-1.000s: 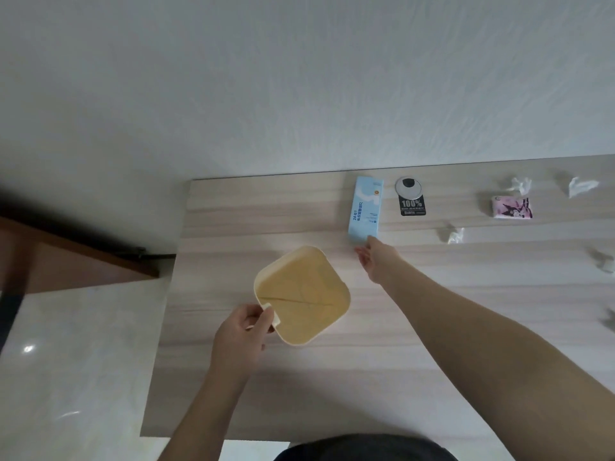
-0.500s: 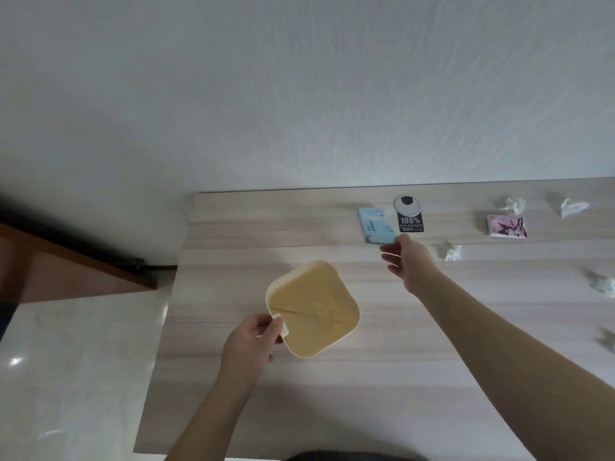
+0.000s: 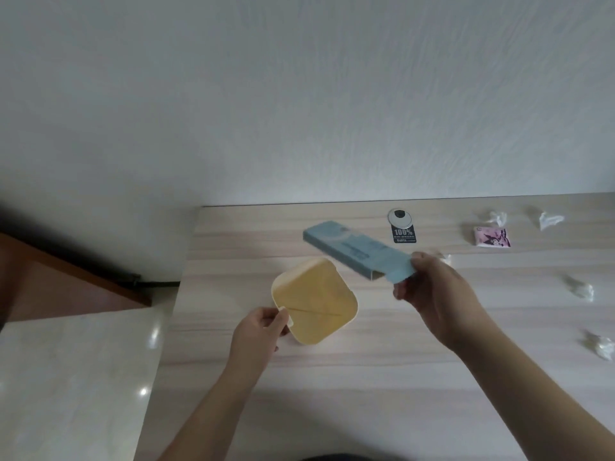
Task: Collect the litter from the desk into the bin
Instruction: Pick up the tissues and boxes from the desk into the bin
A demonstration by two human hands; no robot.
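A small yellow square bin (image 3: 316,299) stands on the light wooden desk (image 3: 366,377) near its left end. My left hand (image 3: 258,331) grips the bin's near-left rim. My right hand (image 3: 432,294) holds a long light-blue carton (image 3: 352,249) by its open flap end. The carton hangs tilted in the air just above and behind the bin's far-right corner. Several crumpled white tissues lie on the right side of the desk, among them one (image 3: 580,289) at mid right and another (image 3: 599,347) nearer me.
A pink printed packet (image 3: 492,237) lies at the back right, with two tissues (image 3: 496,217) (image 3: 549,220) behind it. A round silver cable grommet (image 3: 400,216) and a black label (image 3: 404,235) sit near the wall. The desk's left edge drops to a glossy floor (image 3: 73,377).
My right hand has taken the blue carton off the desk and carried it left toward the bin. The left hand kept its grip on the bin's rim.
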